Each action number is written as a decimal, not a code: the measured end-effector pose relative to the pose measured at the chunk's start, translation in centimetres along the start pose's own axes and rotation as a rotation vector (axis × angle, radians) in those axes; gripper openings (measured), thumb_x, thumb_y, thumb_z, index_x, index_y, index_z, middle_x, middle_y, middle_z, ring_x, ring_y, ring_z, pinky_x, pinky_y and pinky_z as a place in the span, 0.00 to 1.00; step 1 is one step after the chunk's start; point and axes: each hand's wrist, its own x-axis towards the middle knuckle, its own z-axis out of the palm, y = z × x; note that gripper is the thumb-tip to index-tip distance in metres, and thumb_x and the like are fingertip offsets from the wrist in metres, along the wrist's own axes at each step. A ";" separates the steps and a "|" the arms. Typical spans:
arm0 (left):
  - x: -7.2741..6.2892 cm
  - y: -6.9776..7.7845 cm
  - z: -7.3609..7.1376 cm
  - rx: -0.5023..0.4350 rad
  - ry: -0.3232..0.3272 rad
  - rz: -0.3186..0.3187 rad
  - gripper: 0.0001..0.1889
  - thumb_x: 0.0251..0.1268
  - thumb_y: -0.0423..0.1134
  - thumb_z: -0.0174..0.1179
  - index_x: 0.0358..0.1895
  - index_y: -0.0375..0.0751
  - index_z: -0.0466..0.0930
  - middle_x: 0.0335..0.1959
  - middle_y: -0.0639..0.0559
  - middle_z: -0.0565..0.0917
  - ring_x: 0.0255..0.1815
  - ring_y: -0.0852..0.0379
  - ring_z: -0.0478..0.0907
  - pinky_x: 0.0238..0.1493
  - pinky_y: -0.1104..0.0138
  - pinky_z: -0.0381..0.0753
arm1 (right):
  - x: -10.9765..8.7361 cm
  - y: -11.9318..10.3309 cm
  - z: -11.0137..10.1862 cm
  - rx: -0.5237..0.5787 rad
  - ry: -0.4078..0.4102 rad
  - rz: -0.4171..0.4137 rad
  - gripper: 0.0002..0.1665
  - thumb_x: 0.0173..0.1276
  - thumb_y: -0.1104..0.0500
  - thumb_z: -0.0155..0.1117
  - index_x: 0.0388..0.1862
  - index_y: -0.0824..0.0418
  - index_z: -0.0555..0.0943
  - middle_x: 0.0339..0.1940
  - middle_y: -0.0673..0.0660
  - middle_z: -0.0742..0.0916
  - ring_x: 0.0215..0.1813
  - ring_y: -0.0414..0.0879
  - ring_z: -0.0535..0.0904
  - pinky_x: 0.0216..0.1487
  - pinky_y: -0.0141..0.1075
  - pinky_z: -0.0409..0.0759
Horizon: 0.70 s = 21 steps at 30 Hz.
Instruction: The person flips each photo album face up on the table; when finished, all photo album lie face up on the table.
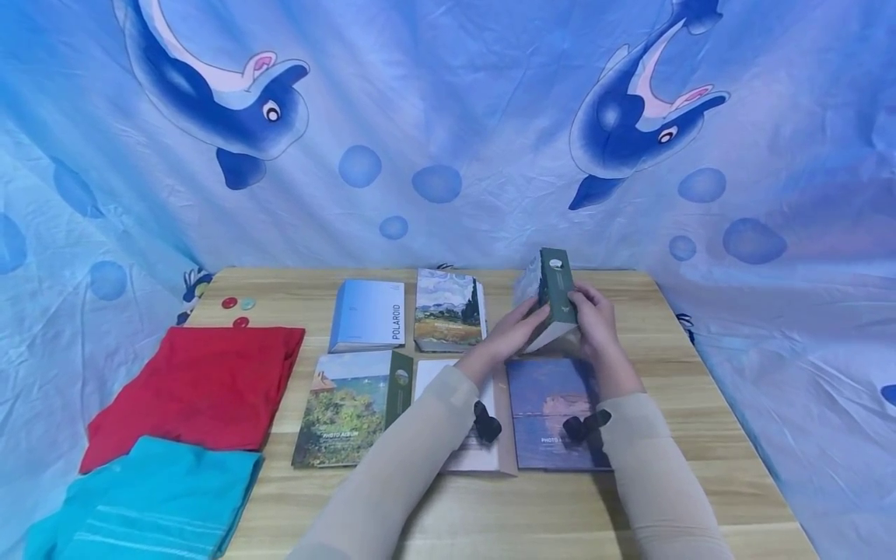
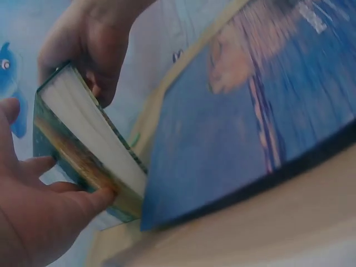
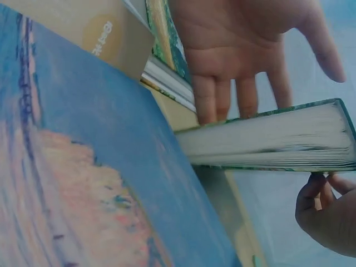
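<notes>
A thick photo album [image 1: 558,288] with a dark green spine is held on edge at the back right of the table. My left hand [image 1: 514,334] touches its left side; in the right wrist view the fingers of that left hand [image 3: 236,61] lie nearly straight against the cover. On the opposite side my right hand [image 1: 595,315] grips the album, and its fingers [image 3: 314,203] look bent in the right wrist view. The page block [image 2: 94,122] shows between the covers in the left wrist view. Just below the hands lies a purple-blue photo album [image 1: 553,404].
A blue Polaroid album [image 1: 367,315] and a landscape-cover album [image 1: 448,307] stand left of the hands. A garden-cover album [image 1: 343,412] and a pale album [image 1: 500,459] lie nearer. Red cloth [image 1: 203,381], turquoise cloth [image 1: 154,498] and small discs [image 1: 229,302] occupy the left side.
</notes>
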 end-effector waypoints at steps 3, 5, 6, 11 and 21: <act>-0.1 0.5 0.1 -0.050 0.012 0.010 0.39 0.73 0.67 0.50 0.81 0.57 0.55 0.78 0.49 0.64 0.77 0.49 0.62 0.75 0.55 0.62 | -0.4 -0.4 0.2 0.007 -0.027 -0.016 0.27 0.77 0.61 0.52 0.73 0.65 0.71 0.58 0.54 0.78 0.48 0.39 0.79 0.46 0.24 0.81; -0.2 0.7 0.0 -0.058 0.027 0.009 0.40 0.72 0.65 0.53 0.82 0.57 0.54 0.79 0.49 0.63 0.78 0.49 0.60 0.76 0.55 0.61 | -0.6 -0.5 0.4 -0.010 -0.046 -0.036 0.27 0.75 0.62 0.53 0.72 0.65 0.71 0.55 0.52 0.79 0.47 0.39 0.79 0.44 0.24 0.81; -0.3 0.7 -0.1 -0.057 0.032 0.011 0.40 0.72 0.64 0.54 0.82 0.56 0.54 0.79 0.49 0.63 0.78 0.49 0.60 0.76 0.55 0.61 | -0.6 -0.5 0.5 -0.022 -0.061 -0.047 0.27 0.75 0.62 0.52 0.72 0.65 0.71 0.54 0.52 0.79 0.47 0.39 0.79 0.44 0.24 0.81; -0.4 0.7 -0.7 -0.108 0.056 0.013 0.39 0.71 0.54 0.60 0.81 0.53 0.55 0.79 0.46 0.62 0.75 0.44 0.65 0.71 0.53 0.69 | -0.9 -0.2 0.9 -0.074 -0.160 -0.069 0.29 0.77 0.60 0.53 0.74 0.65 0.68 0.53 0.52 0.77 0.53 0.43 0.75 0.56 0.33 0.81; -0.8 0.6 -2.3 0.037 0.152 0.185 0.34 0.76 0.44 0.54 0.82 0.55 0.54 0.83 0.57 0.51 0.76 0.47 0.64 0.72 0.57 0.68 | -0.8 1.3 1.5 -0.140 -0.314 -0.017 0.40 0.81 0.39 0.48 0.79 0.65 0.62 0.72 0.66 0.72 0.71 0.59 0.70 0.69 0.50 0.72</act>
